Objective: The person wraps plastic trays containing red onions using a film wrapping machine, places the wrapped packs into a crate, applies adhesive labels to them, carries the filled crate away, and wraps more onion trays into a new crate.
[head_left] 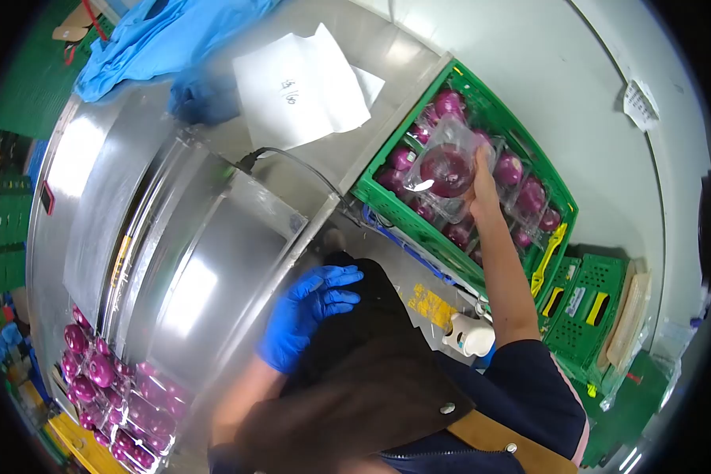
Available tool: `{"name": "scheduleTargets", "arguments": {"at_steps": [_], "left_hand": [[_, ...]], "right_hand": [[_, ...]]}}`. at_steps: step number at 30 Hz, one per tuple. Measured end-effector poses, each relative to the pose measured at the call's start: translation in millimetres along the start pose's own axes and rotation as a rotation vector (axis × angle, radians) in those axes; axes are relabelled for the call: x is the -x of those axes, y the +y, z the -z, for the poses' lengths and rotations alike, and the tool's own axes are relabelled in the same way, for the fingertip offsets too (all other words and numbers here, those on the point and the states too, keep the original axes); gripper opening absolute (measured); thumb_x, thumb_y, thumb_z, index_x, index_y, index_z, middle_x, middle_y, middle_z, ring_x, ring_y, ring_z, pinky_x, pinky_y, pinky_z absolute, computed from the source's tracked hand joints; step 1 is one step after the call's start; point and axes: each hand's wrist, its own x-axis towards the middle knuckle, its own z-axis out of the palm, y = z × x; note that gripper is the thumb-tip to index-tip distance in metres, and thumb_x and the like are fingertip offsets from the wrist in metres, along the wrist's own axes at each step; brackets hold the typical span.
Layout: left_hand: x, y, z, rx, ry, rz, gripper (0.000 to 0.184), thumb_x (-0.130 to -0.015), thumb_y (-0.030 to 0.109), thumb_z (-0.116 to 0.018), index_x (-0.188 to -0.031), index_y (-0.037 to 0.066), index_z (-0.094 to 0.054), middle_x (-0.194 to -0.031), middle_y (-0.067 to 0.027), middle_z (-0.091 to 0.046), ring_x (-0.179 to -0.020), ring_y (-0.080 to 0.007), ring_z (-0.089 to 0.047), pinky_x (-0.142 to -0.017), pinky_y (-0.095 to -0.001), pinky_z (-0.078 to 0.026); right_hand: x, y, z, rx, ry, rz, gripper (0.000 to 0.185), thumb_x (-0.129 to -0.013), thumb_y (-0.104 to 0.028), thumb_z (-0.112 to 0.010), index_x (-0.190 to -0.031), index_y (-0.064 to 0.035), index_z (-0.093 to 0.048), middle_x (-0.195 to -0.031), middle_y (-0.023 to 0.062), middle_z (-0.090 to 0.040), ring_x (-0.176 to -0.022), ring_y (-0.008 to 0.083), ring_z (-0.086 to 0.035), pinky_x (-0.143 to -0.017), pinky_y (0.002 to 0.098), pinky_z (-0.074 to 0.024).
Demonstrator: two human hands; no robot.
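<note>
In my bare right hand is a clear plastic pack with a red onion inside, held over a green crate. The crate holds several similar packs of red onions. My left hand, in a blue glove, is near my dark apron, fingers apart and slightly bent, with nothing in it. At the lower left, several packed red onions lie on the metal surface.
White papers and blue cloth rest on the metal table at the top. A black cable runs toward the crate. More green crates stand at the right, near a white container. A yellow strip hangs on the crate.
</note>
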Motion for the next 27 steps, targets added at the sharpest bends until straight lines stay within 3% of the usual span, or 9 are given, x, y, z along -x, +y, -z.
{"name": "scheduleTargets", "arguments": {"at_steps": [4,8,10,13,17,19,21,25,27], "left_hand": [[6.3,-1.0,-0.5,-0.003,0.01,-0.007,0.038,-0.095,0.026,-0.045,-0.119,-0.002,-0.055,-0.12,-0.0174,-0.06,-0.094,-0.0233,-0.064,-0.085,-0.0339,-0.05],[31.7,-7.8,25.5,0.042,0.102,-0.132,0.042,-0.096,0.031,-0.044,-0.121,-0.002,-0.055,-0.119,-0.0152,-0.061,-0.091,-0.02,-0.064,-0.085,-0.0318,-0.049],[43.3,-6.7,43.9,0.074,0.135,-0.232,0.041,-0.097,0.031,-0.044,-0.12,-0.001,-0.056,-0.116,-0.0146,-0.063,-0.089,-0.0198,-0.064,-0.082,-0.0317,-0.05],[69.0,-13.7,61.3,0.139,0.223,-0.345,0.04,-0.096,0.031,-0.046,-0.119,0.0,-0.057,-0.113,-0.0141,-0.064,-0.086,-0.0198,-0.065,-0.08,-0.0315,-0.051],[130.4,-10.5,84.3,0.11,0.445,-0.583,0.037,-0.095,0.028,-0.048,-0.116,-0.001,-0.058,-0.109,-0.0138,-0.065,-0.085,-0.0202,-0.065,-0.077,-0.031,-0.052],[177.4,-6.4,93.9,0.059,0.651,-0.751,0.036,-0.095,0.026,-0.047,-0.115,-0.002,-0.058,-0.108,-0.0136,-0.065,-0.084,-0.0203,-0.065,-0.077,-0.0309,-0.052],[230.3,-8.7,115.0,-0.076,0.929,-0.949,0.034,-0.095,0.024,-0.047,-0.114,-0.002,-0.058,-0.105,-0.0127,-0.066,-0.081,-0.0205,-0.065,-0.076,-0.0311,-0.052],[349.0,-4.6,176.2,-0.167,1.622,-1.32,0.033,-0.091,0.021,-0.055,-0.114,-0.003,-0.056,-0.099,-0.0109,-0.066,-0.075,-0.0167,-0.064,-0.067,-0.0279,-0.052],[418.1,2.3,228.2,0.043,1.499,-1.672,0.042,-0.087,0.02,-0.063,-0.121,-0.003,-0.051,-0.098,-0.0119,-0.066,-0.072,-0.016,-0.063,-0.062,-0.0252,-0.051]], "right_hand": [[-28.1,22.8,-27.5,0.412,0.441,-0.256,0.062,-0.091,-0.049,-0.052,-0.135,-0.0059,-0.039,-0.128,0.0139,-0.049,-0.115,0.0282,-0.051,-0.096,0.0524,-0.0396],[-46.7,59.0,-41.3,-0.063,-0.533,-0.253,0.056,-0.09,-0.051,-0.049,-0.125,-0.0067,-0.049,-0.119,0.0094,-0.053,-0.107,0.0251,-0.052,-0.098,0.0452,-0.0423],[-59.4,66.4,-35.1,-0.011,-0.478,-0.22,0.053,-0.093,-0.045,-0.046,-0.131,-0.0092,-0.045,-0.122,0.008,-0.051,-0.11,0.0245,-0.05,-0.099,0.0444,-0.0417],[-62.4,72.5,-22.1,0.217,-0.119,-0.315,0.079,-0.089,-0.066,-0.031,-0.145,-0.0104,-0.027,-0.141,0.0126,-0.037,-0.122,0.0295,-0.043,-0.105,0.0467,-0.0342],[-94.2,51.1,23.0,0.467,-0.161,-0.591,0.078,-0.086,-0.07,-0.037,-0.129,-0.0063,-0.049,-0.11,0.0162,-0.062,-0.099,0.0313,-0.059,-0.083,0.0469,-0.0472],[-68.4,0.8,-10.9,1.633,0.133,-0.19,0.068,-0.087,-0.066,-0.042,-0.104,-0.0041,-0.063,-0.085,0.0121,-0.066,-0.079,0.0283,-0.063,-0.069,0.0408,-0.0492],[-64.2,-23.5,-33.9,1.96,0.211,0.67,0.057,-0.092,-0.055,-0.046,-0.093,-0.0016,-0.066,-0.08,0.0084,-0.064,-0.073,0.0181,-0.06,-0.065,0.0308,-0.0481],[0.3,-11.2,-224.9,1.068,-0.189,0.904,0.034,-0.098,-0.031,-0.045,-0.113,-0.0043,-0.062,-0.081,0.0021,-0.061,-0.067,0.0081,-0.052,-0.056,0.0235,-0.0398],[85.5,26.1,-345.9,0.951,-0.474,0.807,0.029,-0.097,-0.026,-0.049,-0.118,-0.0073,-0.06,-0.085,-0.0004,-0.06,-0.067,0.0064,-0.052,-0.057,0.0197,-0.0419]]}}
